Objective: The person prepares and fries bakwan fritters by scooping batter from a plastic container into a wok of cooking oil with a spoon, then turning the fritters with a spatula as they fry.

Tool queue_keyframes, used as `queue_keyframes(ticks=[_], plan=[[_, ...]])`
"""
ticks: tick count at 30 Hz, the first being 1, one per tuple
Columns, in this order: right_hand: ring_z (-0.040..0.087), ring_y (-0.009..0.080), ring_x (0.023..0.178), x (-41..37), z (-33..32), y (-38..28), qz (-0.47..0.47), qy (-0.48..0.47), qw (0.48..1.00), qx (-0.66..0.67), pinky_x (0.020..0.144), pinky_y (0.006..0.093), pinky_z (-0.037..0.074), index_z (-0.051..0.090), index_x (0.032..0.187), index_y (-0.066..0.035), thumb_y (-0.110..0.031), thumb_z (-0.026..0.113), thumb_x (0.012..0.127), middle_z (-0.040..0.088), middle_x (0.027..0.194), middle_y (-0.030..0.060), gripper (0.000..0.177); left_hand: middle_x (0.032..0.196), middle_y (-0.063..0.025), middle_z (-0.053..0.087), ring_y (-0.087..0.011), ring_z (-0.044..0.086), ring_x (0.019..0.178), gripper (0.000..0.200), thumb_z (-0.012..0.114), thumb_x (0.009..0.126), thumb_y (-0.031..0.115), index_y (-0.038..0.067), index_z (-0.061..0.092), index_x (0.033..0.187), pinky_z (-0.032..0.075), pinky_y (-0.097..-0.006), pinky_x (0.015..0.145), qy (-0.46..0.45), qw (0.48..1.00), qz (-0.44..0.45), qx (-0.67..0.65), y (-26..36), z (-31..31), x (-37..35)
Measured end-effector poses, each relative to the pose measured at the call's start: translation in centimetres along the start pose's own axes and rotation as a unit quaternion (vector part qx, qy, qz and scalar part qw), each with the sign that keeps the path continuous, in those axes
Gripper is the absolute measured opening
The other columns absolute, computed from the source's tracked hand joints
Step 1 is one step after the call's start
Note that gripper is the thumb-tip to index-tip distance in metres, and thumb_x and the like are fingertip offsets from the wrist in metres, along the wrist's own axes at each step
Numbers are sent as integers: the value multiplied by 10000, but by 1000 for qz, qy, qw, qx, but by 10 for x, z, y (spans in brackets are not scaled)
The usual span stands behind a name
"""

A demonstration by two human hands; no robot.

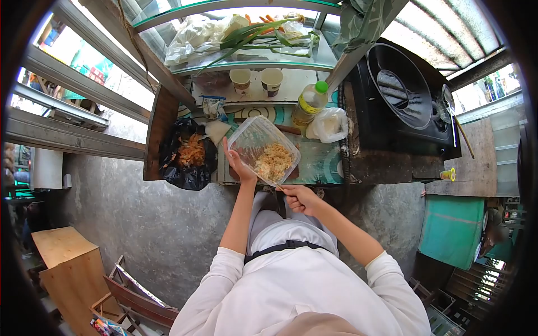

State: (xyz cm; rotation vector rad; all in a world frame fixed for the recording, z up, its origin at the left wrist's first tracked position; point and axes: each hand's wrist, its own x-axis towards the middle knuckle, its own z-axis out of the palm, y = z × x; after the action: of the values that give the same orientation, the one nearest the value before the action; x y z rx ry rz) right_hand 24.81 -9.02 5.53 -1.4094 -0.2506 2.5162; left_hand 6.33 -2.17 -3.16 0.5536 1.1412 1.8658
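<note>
A clear square plastic container (pixel 246 137) is tilted over the counter, with a pale, crumbly food mixture (pixel 273 162) gathered in its lower right part. My left hand (pixel 239 162) holds the container along its left side, fingers stretched up along the wall. My right hand (pixel 298 199) is closed round a thin wooden handle (pixel 278 186) that reaches to the container's near edge; its other end is hidden. Left of the container, a black plastic bag (pixel 188 176) holds shredded orange food (pixel 191 151).
Behind stand two paper cups (pixel 240 81), a green-capped oil bottle (pixel 310 103) and a white plastic bag (pixel 328 125). A large black wok (pixel 399 87) sits on the stove at the right. Green onions (pixel 246 39) lie on the glass shelf above.
</note>
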Motion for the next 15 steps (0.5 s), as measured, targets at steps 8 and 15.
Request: queue_keyframes(ticks=[8, 15], plan=[[572, 317, 644, 3, 6, 28, -241, 252, 705, -617, 551, 403, 473, 496, 1194, -44, -73, 456, 818, 570, 706, 203, 379, 1371, -115, 296, -237, 334, 1241, 737, 396, 862, 599, 71, 287, 1365, 238, -401, 1033, -39, 999, 21, -7, 0, 2, -2], [619, 407, 750, -16, 35, 29, -216, 256, 664, -669, 635, 474, 503, 495, 1179, -16, -34, 464, 764, 610, 775, 265, 416, 1379, -109, 294, -239, 329, 1247, 724, 383, 868, 598, 69, 312, 1356, 233, -417, 1032, -33, 999, 22, 32, -1, 4, -2]])
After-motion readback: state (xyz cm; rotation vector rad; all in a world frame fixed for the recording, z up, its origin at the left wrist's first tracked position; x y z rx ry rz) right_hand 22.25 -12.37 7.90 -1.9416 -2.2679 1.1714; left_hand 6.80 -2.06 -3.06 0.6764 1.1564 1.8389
